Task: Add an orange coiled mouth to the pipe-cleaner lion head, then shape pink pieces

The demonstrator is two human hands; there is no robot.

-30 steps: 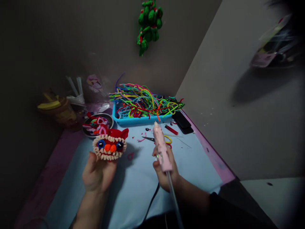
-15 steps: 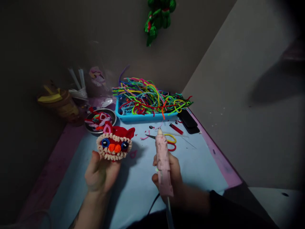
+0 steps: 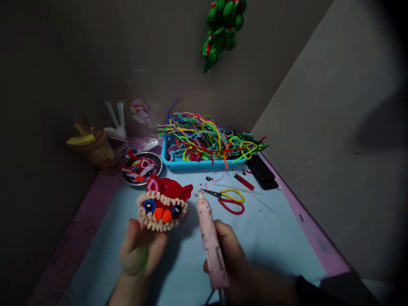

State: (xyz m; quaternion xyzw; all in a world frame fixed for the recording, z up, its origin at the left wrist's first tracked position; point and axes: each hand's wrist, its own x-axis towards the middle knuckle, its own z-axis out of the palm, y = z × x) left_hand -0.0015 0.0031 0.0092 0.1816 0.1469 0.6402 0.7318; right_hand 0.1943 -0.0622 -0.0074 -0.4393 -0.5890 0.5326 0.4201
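Note:
My left hand (image 3: 142, 250) holds up a fuzzy red animal head (image 3: 170, 189), made of pipe cleaners, from below. It has a cream fringe, blue-rimmed eyes, an orange nose and two ears; most of the fingers are hidden behind it. A pink hot glue gun (image 3: 210, 240) is gripped in my right hand (image 3: 234, 250), its nozzle pointing up and away from me. The nozzle stands to the right of the animal head, apart from it. A glue stick and a cord come out at the gun's lower end.
Scissors (image 3: 228, 200) with yellow and red handles lie beyond the glue gun. A blue tray (image 3: 204, 165) heaped with coloured pipe cleaners stands behind. A metal bowl (image 3: 127, 182) of pipe-cleaner pieces is at the left. A red lighter (image 3: 244, 182) lies near a black phone (image 3: 263, 172).
The glue gun has tilted left, bringing its nozzle closer to the animal head and uncovering the scissors. The whole view has shifted slightly, with things sitting lower and further right.

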